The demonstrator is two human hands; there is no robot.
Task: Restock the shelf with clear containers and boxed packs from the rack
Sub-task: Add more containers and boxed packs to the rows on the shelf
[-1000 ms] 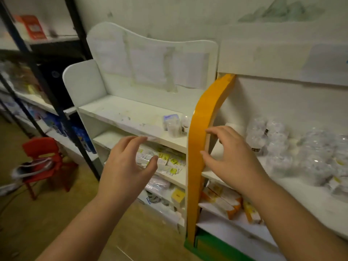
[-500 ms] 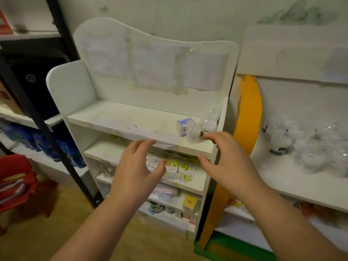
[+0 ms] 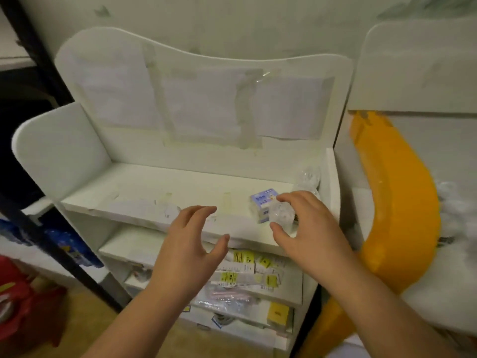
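Note:
A white shelf unit stands in front of me, its top board mostly bare. At the right end of that board sit a small blue-and-white boxed pack and a clear container, with a second clear container behind them in the corner. My right hand hovers over the front clear container, thumb and fingers curved apart on either side of it, not closed. Open and holding nothing, my left hand is at the board's front edge. More clear containers lie on the rack at the right.
The rack's orange side panel stands beside the white unit. Lower shelves hold yellow-and-white packs and a yellow box. A black metal post, blue packages and a red chair are at the left.
My view has swung left from the orange-sided rack to the white shelf unit. Both hands have moved forward to its top board, the right one reaching the clear container and blue pack.

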